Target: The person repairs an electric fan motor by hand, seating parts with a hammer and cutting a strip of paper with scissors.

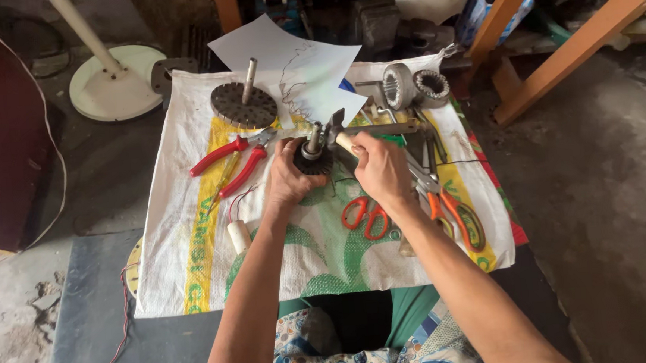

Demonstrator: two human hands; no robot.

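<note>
My left hand [287,178] grips a dark round motor rotor [313,160] with a short metal shaft sticking up. My right hand [380,169] holds the pale wooden handle of a small hammer [338,133], whose dark metal head sits just beside the rotor's shaft. Both hands are over the middle of a white woven sack [193,264] spread as a work mat.
On the sack lie red-handled pliers [226,162], a second rotor with upright shaft [243,102], a white paper sheet [293,64], orange scissors [365,216], orange-handled snips [452,211], a white capacitor [238,236], bearing and stator parts [414,86]. A fan base [116,80] stands left; orange wooden legs [583,38] right.
</note>
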